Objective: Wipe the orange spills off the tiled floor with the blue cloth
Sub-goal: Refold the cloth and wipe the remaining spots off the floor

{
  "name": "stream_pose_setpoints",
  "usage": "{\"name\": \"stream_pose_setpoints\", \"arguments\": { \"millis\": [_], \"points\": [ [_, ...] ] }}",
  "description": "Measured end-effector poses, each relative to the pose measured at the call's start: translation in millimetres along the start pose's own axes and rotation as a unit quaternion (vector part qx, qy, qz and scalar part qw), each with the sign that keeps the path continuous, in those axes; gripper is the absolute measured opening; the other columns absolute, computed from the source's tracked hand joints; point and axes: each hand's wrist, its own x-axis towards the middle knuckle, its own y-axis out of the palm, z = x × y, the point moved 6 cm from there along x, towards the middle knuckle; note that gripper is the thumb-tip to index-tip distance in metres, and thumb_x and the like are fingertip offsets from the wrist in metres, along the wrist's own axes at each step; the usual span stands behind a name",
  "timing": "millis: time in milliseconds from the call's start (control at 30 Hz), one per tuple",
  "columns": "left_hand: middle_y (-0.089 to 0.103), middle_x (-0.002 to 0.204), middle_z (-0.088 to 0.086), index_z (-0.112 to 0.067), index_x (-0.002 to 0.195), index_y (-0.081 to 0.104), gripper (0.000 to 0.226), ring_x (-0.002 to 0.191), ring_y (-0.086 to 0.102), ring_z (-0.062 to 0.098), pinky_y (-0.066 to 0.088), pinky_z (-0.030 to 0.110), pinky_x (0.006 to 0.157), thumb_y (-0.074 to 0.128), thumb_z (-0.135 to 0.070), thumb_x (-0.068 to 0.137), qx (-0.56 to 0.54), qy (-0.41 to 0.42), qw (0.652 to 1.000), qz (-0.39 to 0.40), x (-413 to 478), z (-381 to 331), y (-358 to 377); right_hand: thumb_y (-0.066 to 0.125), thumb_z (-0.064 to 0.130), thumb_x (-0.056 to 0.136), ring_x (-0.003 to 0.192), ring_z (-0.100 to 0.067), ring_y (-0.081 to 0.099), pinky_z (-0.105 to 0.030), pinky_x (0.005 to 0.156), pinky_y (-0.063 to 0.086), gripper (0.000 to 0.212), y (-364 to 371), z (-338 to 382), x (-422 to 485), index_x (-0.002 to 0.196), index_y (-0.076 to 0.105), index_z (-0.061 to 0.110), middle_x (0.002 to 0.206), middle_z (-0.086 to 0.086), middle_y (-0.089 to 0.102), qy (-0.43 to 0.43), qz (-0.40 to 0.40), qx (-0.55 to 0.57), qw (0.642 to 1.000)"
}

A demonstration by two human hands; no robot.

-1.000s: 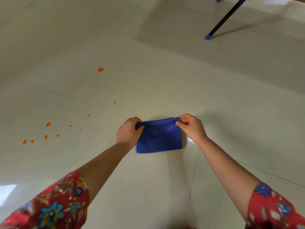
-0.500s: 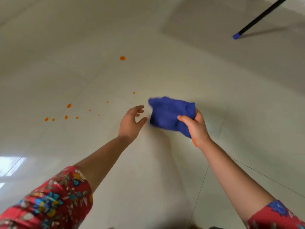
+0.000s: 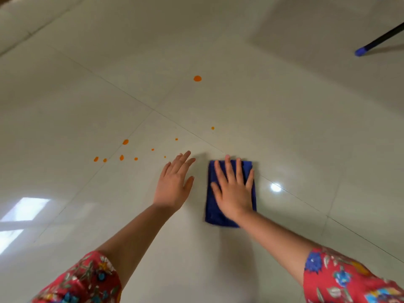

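Note:
The folded blue cloth [image 3: 211, 206] lies flat on the pale tiled floor [image 3: 284, 132]. My right hand [image 3: 232, 189] presses down on it with straight, spread fingers. My left hand [image 3: 175, 184] rests flat on the bare tile just left of the cloth, fingers straight. Several orange spills lie to the upper left: a big drop [image 3: 197, 78] farther away, a small drop [image 3: 212, 128], and a scatter of drops [image 3: 121, 157] left of my left hand. The cloth touches none of them.
A black pole with a blue tip [image 3: 361, 50] slants onto the floor at the upper right. Grout lines cross the floor. Bright window reflections [image 3: 24, 209] glare at the lower left, and a light spot [image 3: 276, 187] sits right of the cloth.
The cloth was held up in my right hand half a second ago; now it lies flat on the floor under my right palm. My left hand has let go and settled on the tile.

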Motion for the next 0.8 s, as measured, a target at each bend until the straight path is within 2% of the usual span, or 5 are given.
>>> {"name": "stream_pose_setpoints", "arguments": {
  "millis": [167, 367, 500, 600, 800],
  "points": [
    [0.02, 0.158, -0.008, -0.024, 0.146, 0.034, 0.05, 0.147, 0.014, 0.013, 0.013, 0.035, 0.119, 0.04, -0.024, 0.096, -0.037, -0.048, 0.998, -0.034, -3, 23, -1, 0.027, 0.051, 0.097, 0.148, -0.029, 0.017, -0.064, 0.113, 0.014, 0.055, 0, 55, 24, 0.15, 0.024, 0.036, 0.16, 0.003, 0.024, -0.21, -0.016, -0.033, 0.977],
    [0.008, 0.158, -0.013, -0.027, 0.15, 0.022, 0.053, 0.147, 0.002, 0.009, 0.003, 0.033, 0.12, 0.04, -0.03, 0.1, 0.0, -0.049, 0.998, -0.029, -15, 48, -4, 0.03, 0.052, 0.094, 0.145, -0.03, 0.024, -0.062, 0.112, 0.012, 0.058, -16, -25, 55, 0.148, 0.032, 0.032, 0.157, -0.005, 0.029, 0.105, -0.12, -0.007, 0.987],
    [0.014, 0.158, -0.01, -0.026, 0.149, 0.028, 0.055, 0.147, 0.008, 0.01, 0.002, 0.029, 0.118, 0.034, -0.036, 0.096, 0.009, -0.058, 0.997, -0.042, -15, 73, -14, 0.038, 0.05, 0.092, 0.146, -0.029, 0.024, -0.065, 0.109, 0.022, 0.061, 6, 44, -14, 0.149, 0.031, 0.03, 0.158, -0.003, 0.027, -0.167, -0.054, -0.026, 0.984],
    [0.019, 0.157, -0.008, -0.024, 0.148, 0.031, 0.056, 0.146, 0.013, 0.012, 0.004, 0.028, 0.117, 0.032, -0.038, 0.093, 0.023, -0.059, 0.997, -0.053, -11, 91, -26, 0.033, 0.054, 0.094, 0.147, -0.023, 0.022, -0.066, 0.11, 0.015, 0.058, -1, 84, 48, 0.149, 0.029, 0.037, 0.159, 0.007, 0.024, -0.308, -0.039, -0.033, 0.95],
    [0.017, 0.159, -0.008, -0.026, 0.149, 0.027, 0.058, 0.147, 0.012, 0.015, 0.007, 0.033, 0.118, 0.033, -0.041, 0.093, 0.049, -0.109, 0.99, -0.071, -12, 150, -61, 0.025, 0.053, 0.095, 0.148, -0.022, 0.017, -0.065, 0.111, 0.014, 0.058, -6, 54, 89, 0.151, 0.023, 0.037, 0.161, 0.01, 0.018, 0.011, -0.085, -0.007, 0.996]
  ]
}}
